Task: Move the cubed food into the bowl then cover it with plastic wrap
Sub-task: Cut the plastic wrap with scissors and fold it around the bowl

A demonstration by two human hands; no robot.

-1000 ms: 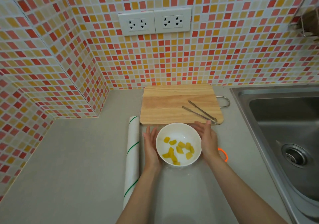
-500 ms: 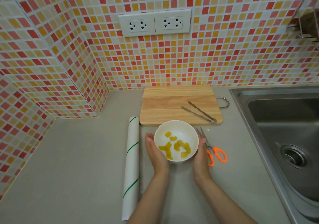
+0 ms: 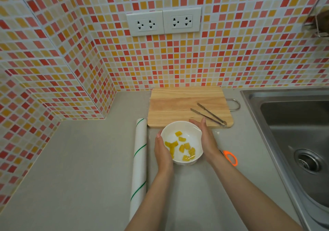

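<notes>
White bowl (image 3: 181,140) sits on the grey counter (image 3: 71,159), just in front of the board (image 3: 188,104), with yellow cubes (image 3: 179,147) scattered in its bottom. A faint sheen of wrap (image 3: 191,155) shows over the near right part of the bowl. The left hand (image 3: 162,152) presses flat against the bowl's left wall, fingers together and extended. The right hand (image 3: 207,138) cups the right wall the same way, palm in, fingertips reaching the board's front edge. A white roll (image 3: 139,159) with green stripes lies just left of the left hand. Metal tongs (image 3: 208,114) rest on the board's right part. An orange scissor handle (image 3: 230,157) peeks out beside the right wrist. A steel sink (image 3: 292,133) lies further right.
</notes>
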